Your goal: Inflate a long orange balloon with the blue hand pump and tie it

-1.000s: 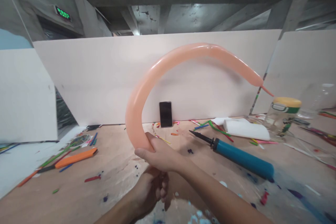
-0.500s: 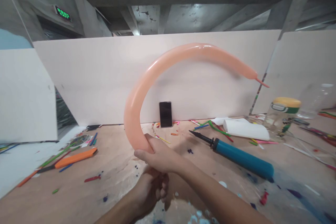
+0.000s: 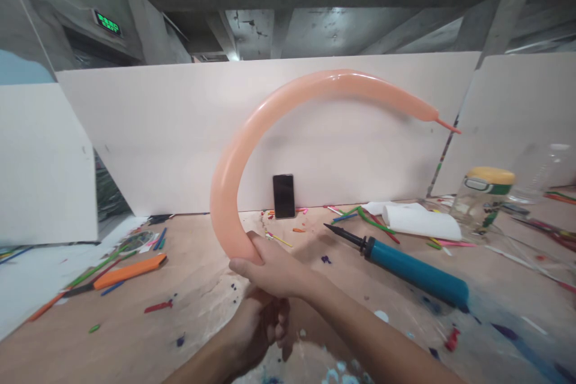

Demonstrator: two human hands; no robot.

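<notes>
Head view, with clock directions read from the right hand (image 3: 274,264): that hand is wrapped around the lower end of a long peach balloon (image 3: 288,98), its thumb pointing to about 9 o'clock. From the grip the balloon leans out toward 10 o'clock, arches high through 12 – in front of a white board (image 3: 157,144) – and ends near 2 o'clock in a thin tail (image 3: 447,125) (narrow and not filled with air). Just below, at 6 o'clock, the left hand (image 3: 258,327) has its fingers curled inward; I cannot tell whether it grips anything, since the right hand and wrist partly cover it.

A dark-screened phone (image 3: 283,196) stands against the board at 12 o'clock, inside the balloon's curve. At 3 o'clock a blue pump (image 3: 414,270) lies on the stained tabletop (image 3: 202,252), its black nozzle toward the hands. Just short of 3, farther back, sit a white roll (image 3: 420,222) and a yellow-lidded jar (image 3: 488,198). An orange-handled cutter (image 3: 130,270) lies at 9 o'clock – well apart from both hands – with a red strip (image 3: 158,306) between 8 and 9.
</notes>
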